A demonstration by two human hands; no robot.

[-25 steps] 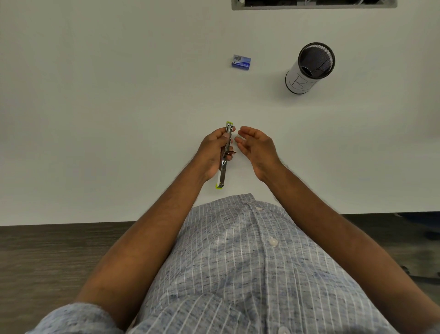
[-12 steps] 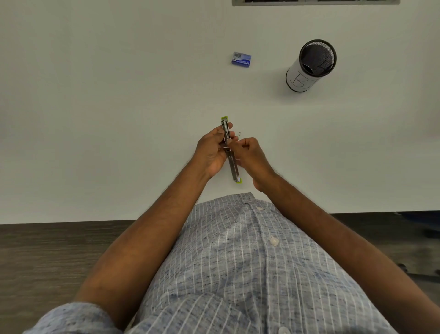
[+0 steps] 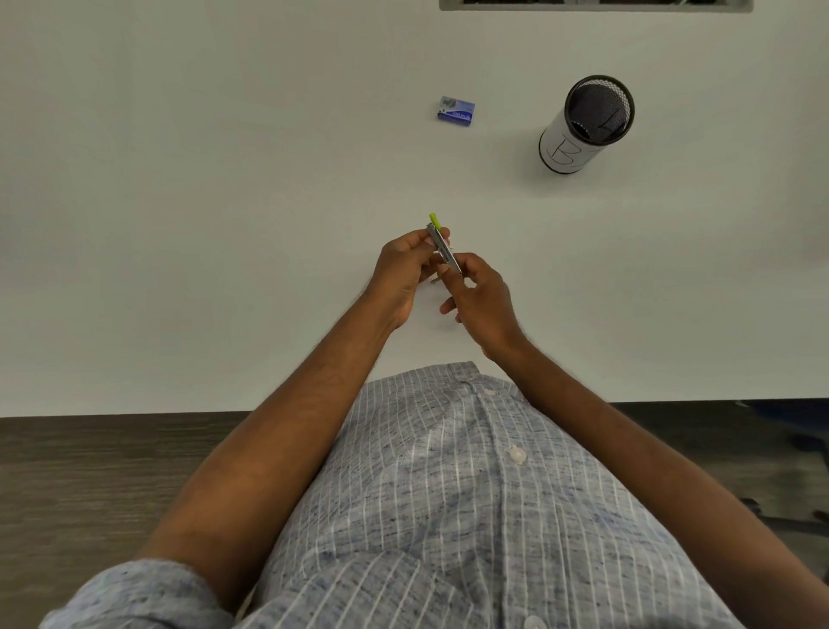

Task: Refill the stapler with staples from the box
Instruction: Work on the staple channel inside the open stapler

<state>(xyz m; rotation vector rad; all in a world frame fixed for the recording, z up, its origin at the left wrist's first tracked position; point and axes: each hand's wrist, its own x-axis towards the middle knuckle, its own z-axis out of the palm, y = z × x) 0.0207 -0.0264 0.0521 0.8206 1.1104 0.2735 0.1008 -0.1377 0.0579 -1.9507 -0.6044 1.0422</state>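
Note:
A slim metal stapler (image 3: 442,242) with a lime-green tip is held above the white table (image 3: 224,202) in front of my body. My left hand (image 3: 406,271) grips its far part, fingers curled round it. My right hand (image 3: 480,298) pinches its near end from the right; that end is hidden behind the fingers. The small blue staple box (image 3: 456,110) lies shut on the table well beyond the hands, touched by neither hand.
A black mesh cup wrapped in white paper (image 3: 583,128) stands to the right of the box. A dark slot (image 3: 596,4) runs along the table's far edge. The table's near edge meets dark wood flooring (image 3: 89,471).
My right hand, open and apart a second ago, has closed on the stapler's near end. The stapler has tilted, its near end swinging to the right.

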